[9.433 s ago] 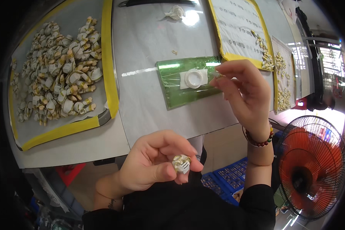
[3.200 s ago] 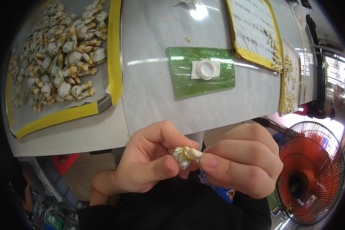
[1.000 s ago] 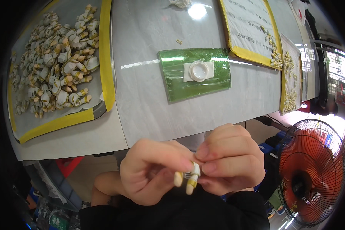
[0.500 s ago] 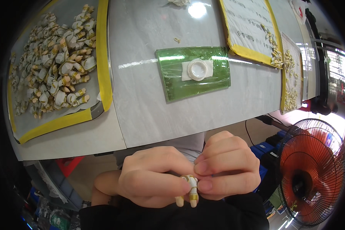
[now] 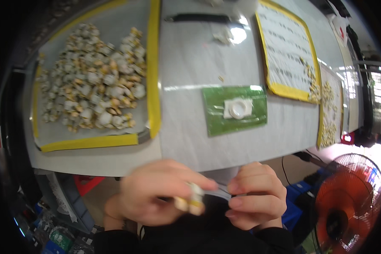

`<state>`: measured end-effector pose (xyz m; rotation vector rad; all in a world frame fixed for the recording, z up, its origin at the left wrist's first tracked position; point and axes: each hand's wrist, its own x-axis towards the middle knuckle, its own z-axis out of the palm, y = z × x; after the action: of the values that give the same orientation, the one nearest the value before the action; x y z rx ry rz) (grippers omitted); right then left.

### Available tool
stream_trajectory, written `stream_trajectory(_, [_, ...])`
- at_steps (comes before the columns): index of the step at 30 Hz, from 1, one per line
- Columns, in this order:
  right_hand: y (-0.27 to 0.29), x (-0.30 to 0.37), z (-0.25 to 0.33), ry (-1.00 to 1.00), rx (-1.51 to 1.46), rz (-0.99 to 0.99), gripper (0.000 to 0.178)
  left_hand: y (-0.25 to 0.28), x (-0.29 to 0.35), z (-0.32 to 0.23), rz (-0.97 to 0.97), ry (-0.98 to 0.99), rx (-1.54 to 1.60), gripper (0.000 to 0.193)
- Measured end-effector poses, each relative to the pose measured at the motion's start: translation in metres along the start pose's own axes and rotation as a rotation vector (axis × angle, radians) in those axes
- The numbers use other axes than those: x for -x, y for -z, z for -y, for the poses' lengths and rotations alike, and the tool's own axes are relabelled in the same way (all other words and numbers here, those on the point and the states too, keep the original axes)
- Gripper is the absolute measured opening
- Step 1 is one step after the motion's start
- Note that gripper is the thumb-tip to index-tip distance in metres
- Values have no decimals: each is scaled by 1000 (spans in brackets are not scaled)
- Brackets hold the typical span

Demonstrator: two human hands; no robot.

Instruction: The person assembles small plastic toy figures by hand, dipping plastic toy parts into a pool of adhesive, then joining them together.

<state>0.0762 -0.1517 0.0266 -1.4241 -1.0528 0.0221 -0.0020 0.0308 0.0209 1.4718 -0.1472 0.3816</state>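
Note:
My left hand (image 5: pixel 156 192), smeared by motion, pinches a small figurine part (image 5: pixel 194 195), white with gold bands and two peach-coloured ends pointing down. Close to its right is my right hand (image 5: pixel 258 194), its fingers curled and thumb drawn in; whatever lies between the fingertips is hidden. Both hands are held over my lap, just off the table's near edge. Beyond them on the table, a green mat (image 5: pixel 216 127) carries a small round white dish (image 5: pixel 240 109) on a white pad. A tiny yellowish piece (image 5: pixel 221 78) lies behind the mat.
A yellow-taped tray (image 5: pixel 154 84) at left bears a heap of similar parts (image 5: pixel 97 80). At right, a yellow-edged board (image 5: pixel 279 55) and another tray (image 5: pixel 320 127) carry tiny pieces. A dark strip (image 5: pixel 199 17) lies far back. An orange fan (image 5: pixel 338 203) stands at lower right.
The view has shifted, bringing more of the table's far side into sight. My left hand has drawn the figurine part leftward, away from my right hand, and the hands are now farther apart.

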Motion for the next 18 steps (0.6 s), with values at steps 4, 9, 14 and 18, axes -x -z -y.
stream_trajectory(4, [15,6,-4,-93,42,-7,31,65,-34,-24,-181,-91,-1197,28])
stream_trajectory(9, [28,18,-8,-159,123,-172,22,124,-109,-44,56,23,-1146,29])
stream_trajectory(14, [39,27,-6,-154,159,-211,21,232,-235,20,-44,-179,-1413,26])
stream_trajectory(18, [45,35,-1,-204,250,-296,19,289,-313,88,-226,-49,-1825,33])
